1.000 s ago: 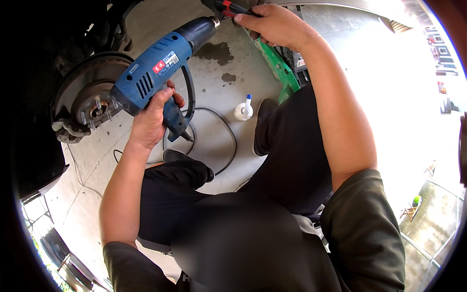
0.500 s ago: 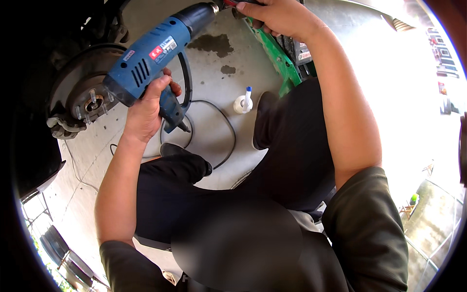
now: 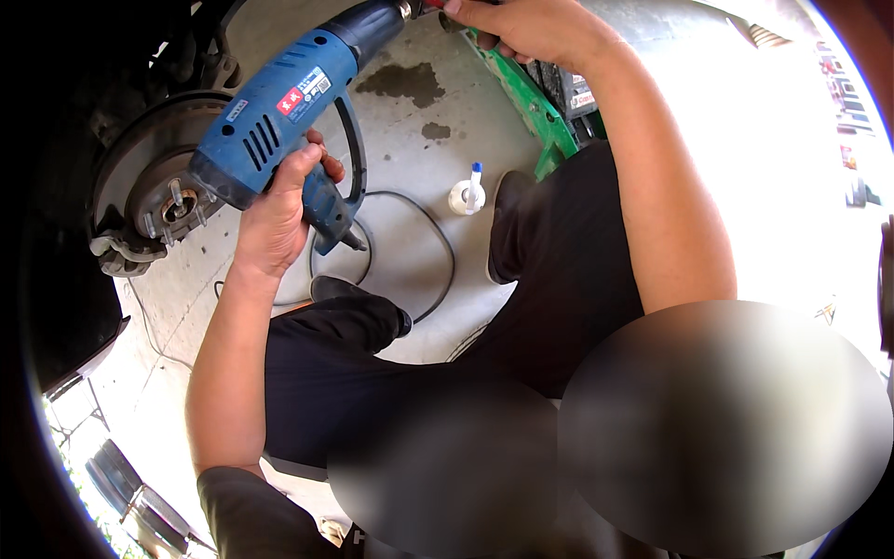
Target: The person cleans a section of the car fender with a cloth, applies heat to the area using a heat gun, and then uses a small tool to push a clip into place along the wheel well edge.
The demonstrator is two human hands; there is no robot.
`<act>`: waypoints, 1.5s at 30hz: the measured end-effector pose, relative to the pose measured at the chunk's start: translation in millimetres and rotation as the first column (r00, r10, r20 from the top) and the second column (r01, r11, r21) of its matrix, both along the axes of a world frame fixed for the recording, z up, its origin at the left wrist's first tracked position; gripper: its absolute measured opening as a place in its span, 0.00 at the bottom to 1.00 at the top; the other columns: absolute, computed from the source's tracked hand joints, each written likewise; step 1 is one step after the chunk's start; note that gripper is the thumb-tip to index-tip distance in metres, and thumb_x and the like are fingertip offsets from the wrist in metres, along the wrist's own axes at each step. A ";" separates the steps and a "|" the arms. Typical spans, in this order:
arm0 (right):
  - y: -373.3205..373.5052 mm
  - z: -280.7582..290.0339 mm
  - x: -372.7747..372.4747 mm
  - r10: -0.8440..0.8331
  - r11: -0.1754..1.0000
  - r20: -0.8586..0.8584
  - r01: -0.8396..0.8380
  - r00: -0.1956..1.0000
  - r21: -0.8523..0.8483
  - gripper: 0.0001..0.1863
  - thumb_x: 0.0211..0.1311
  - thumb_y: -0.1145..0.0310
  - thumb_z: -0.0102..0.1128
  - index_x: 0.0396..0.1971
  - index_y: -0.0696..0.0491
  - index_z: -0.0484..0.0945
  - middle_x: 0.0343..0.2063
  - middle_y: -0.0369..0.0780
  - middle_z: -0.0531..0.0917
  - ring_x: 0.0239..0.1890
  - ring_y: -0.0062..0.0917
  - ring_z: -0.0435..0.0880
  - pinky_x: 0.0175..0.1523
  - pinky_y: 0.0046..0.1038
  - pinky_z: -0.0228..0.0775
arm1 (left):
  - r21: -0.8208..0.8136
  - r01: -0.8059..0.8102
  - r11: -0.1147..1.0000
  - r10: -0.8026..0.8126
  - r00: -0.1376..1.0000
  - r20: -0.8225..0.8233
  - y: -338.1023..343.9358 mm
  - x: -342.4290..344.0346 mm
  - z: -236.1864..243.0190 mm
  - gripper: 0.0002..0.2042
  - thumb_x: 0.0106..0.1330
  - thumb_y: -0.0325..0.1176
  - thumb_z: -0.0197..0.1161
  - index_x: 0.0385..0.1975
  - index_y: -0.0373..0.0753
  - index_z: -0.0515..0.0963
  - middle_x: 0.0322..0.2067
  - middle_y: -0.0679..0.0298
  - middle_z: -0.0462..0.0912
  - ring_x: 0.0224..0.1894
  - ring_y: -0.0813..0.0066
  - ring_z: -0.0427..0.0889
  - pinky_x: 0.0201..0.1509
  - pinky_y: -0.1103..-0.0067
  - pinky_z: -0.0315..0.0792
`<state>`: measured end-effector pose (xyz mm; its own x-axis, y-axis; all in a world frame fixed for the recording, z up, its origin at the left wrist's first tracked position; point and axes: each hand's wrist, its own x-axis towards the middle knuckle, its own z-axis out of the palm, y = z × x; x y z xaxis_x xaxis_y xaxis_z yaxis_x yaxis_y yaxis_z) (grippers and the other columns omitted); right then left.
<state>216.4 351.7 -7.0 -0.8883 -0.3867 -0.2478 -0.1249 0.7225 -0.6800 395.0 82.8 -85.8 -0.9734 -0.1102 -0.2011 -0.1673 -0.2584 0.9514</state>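
The left hand holds a blue heat gun, its fingers wrapped around the handle. The gun is raised above the concrete floor, tilted, its metal nozzle toward the upper edge. There the right hand pinches a red object between thumb and fingers; most of it is cut off, and whether the nozzle touches it I cannot tell. The 2 hands are well apart. Left of the gun is a brake disc with bare studs. On the floor are a looped black cord and a white bottle with a blue tip. A green metal frame lies beneath the right hand.
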 end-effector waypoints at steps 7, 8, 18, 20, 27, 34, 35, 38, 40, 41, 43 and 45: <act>0.0 4.5 2.5 0.014 0.999 0.014 -0.013 1.000 -0.032 0.26 0.73 0.47 0.60 0.33 0.59 0.84 0.21 0.39 0.82 0.22 0.25 0.80 0.28 0.32 0.71 | 0.024 -0.018 1.000 0.018 1.000 0.025 0.1 1.3 -3.0 0.11 0.69 0.32 0.70 0.47 0.38 0.80 0.39 0.66 0.81 0.38 0.72 0.85 0.42 0.74 0.80; -0.2 2.7 0.0 0.012 1.000 0.005 -0.012 1.000 -0.011 0.25 0.73 0.47 0.60 0.33 0.59 0.84 0.21 0.39 0.82 0.22 0.25 0.80 0.29 0.32 0.71 | 0.031 -0.005 1.000 0.006 1.000 -0.003 0.7 0.4 -2.0 0.11 0.69 0.32 0.70 0.47 0.38 0.80 0.39 0.66 0.81 0.37 0.72 0.85 0.42 0.74 0.80; 0.9 -4.7 -3.7 0.024 0.997 0.029 -0.022 0.999 -0.068 0.23 0.74 0.49 0.61 0.34 0.58 0.85 0.20 0.36 0.80 0.21 0.22 0.77 0.27 0.29 0.69 | 0.036 0.005 0.999 -0.006 1.000 0.012 18.6 -3.0 1.2 0.10 0.71 0.34 0.68 0.46 0.38 0.78 0.38 0.65 0.81 0.38 0.72 0.84 0.46 0.71 0.81; 2.4 -8.4 -4.6 0.023 0.994 0.053 -0.017 0.998 -0.109 0.23 0.74 0.49 0.61 0.34 0.57 0.85 0.20 0.35 0.80 0.20 0.21 0.77 0.27 0.28 0.68 | 0.036 0.000 0.999 0.000 1.000 0.000 17.1 -5.5 2.2 0.11 0.71 0.35 0.68 0.46 0.38 0.78 0.38 0.65 0.80 0.38 0.72 0.83 0.46 0.71 0.81; -1.9 0.9 2.5 -0.007 0.997 0.088 0.014 0.996 -0.080 0.23 0.73 0.49 0.62 0.34 0.57 0.85 0.19 0.34 0.79 0.19 0.20 0.76 0.26 0.28 0.67 | 0.081 -0.011 0.997 0.009 1.000 0.019 7.9 -9.4 0.4 0.12 0.71 0.36 0.67 0.46 0.38 0.77 0.37 0.65 0.80 0.38 0.73 0.83 0.45 0.72 0.81; 2.6 5.3 5.0 0.016 0.998 0.046 -0.013 0.999 -0.062 0.25 0.72 0.48 0.62 0.34 0.59 0.84 0.21 0.37 0.80 0.21 0.24 0.78 0.27 0.30 0.69 | 0.121 -0.033 0.992 0.027 0.998 0.049 7.8 -11.7 8.7 0.13 0.71 0.39 0.67 0.45 0.38 0.77 0.36 0.65 0.80 0.36 0.72 0.83 0.44 0.72 0.81; 2.4 1.6 3.0 0.010 0.999 0.018 -0.009 1.000 -0.041 0.25 0.73 0.47 0.62 0.34 0.59 0.84 0.21 0.38 0.81 0.22 0.24 0.79 0.28 0.31 0.69 | 0.121 -0.032 0.992 0.026 0.999 0.048 7.5 -11.8 8.0 0.13 0.71 0.39 0.67 0.45 0.38 0.77 0.36 0.65 0.80 0.36 0.72 0.83 0.44 0.72 0.81; 2.8 -0.6 0.7 0.005 1.000 -0.009 -0.005 1.000 -0.023 0.26 0.73 0.47 0.62 0.34 0.59 0.85 0.22 0.39 0.81 0.23 0.25 0.80 0.30 0.31 0.71 | 0.108 0.006 0.994 -0.013 0.998 0.064 6.5 -12.8 3.7 0.12 0.71 0.39 0.67 0.44 0.38 0.77 0.36 0.65 0.80 0.36 0.72 0.83 0.44 0.72 0.81; 1.2 3.8 2.8 0.005 1.000 -0.004 -0.005 1.000 -0.028 0.26 0.73 0.47 0.62 0.34 0.60 0.85 0.22 0.39 0.82 0.24 0.25 0.80 0.30 0.31 0.71 | 0.094 -0.019 0.995 0.015 0.999 0.039 9.1 -12.4 2.2 0.12 0.71 0.39 0.67 0.44 0.38 0.77 0.36 0.65 0.80 0.37 0.71 0.84 0.44 0.72 0.81; 0.3 10.1 6.4 0.017 0.999 0.003 -0.016 1.000 -0.028 0.26 0.73 0.47 0.61 0.34 0.60 0.85 0.22 0.39 0.82 0.24 0.25 0.81 0.31 0.31 0.72 | 0.093 -0.020 0.995 0.017 0.999 0.041 8.1 -11.8 3.3 0.12 0.71 0.39 0.67 0.44 0.38 0.77 0.36 0.65 0.80 0.37 0.71 0.84 0.44 0.72 0.81; -0.5 11.0 7.1 0.025 0.999 0.011 -0.025 1.000 -0.026 0.27 0.73 0.47 0.61 0.34 0.60 0.84 0.23 0.39 0.83 0.25 0.25 0.81 0.32 0.31 0.73 | 0.122 -0.025 0.992 0.018 0.998 0.056 6.8 -11.9 7.8 0.12 0.71 0.39 0.67 0.44 0.38 0.77 0.35 0.65 0.80 0.37 0.71 0.83 0.44 0.71 0.81; 0.5 2.7 2.5 0.006 1.000 -0.012 -0.006 1.000 -0.007 0.27 0.73 0.47 0.61 0.34 0.60 0.84 0.23 0.40 0.83 0.25 0.25 0.82 0.32 0.32 0.73 | 0.131 -0.009 0.991 0.001 0.998 0.067 8.6 -11.7 6.8 0.12 0.71 0.39 0.67 0.44 0.38 0.77 0.35 0.65 0.80 0.36 0.71 0.83 0.44 0.71 0.81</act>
<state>218.9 352.2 -4.3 -0.8890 -0.3935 -0.2343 -0.1371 0.7168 -0.6836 383.4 91.3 -79.1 -0.9569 -0.0835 -0.2783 -0.2274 -0.3809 0.8962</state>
